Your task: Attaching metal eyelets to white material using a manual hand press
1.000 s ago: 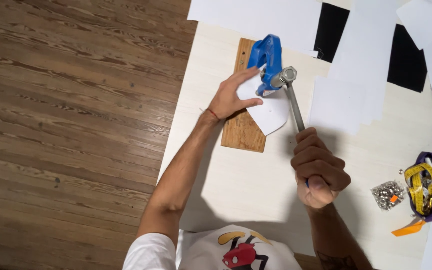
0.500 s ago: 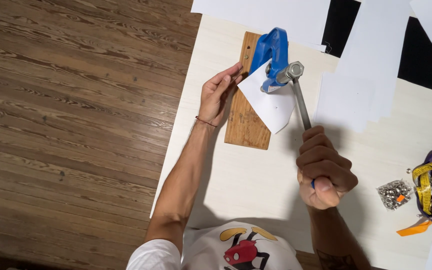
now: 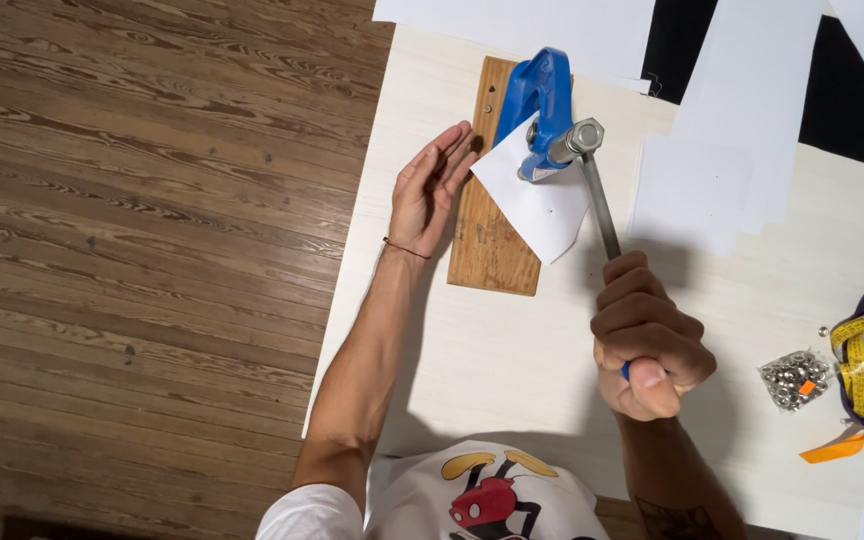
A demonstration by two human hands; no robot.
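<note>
On a pale worktable (image 3: 472,380) beside dark plank flooring (image 3: 132,230), white paper sheets (image 3: 732,170) lie over black material. Beyond the person's right hand (image 3: 647,350), whose fingers are clenched around the lever handle (image 3: 600,212), the metal rod runs away from the fist toward the blue press (image 3: 542,105), its long axis nearly straight and tilted slightly left. The press stands on a wooden board (image 3: 487,240), with a white paper piece (image 3: 542,205) under its head. The left hand (image 3: 430,190) is open, fingers loosely extended, holding nothing, at the board's left edge.
</note>
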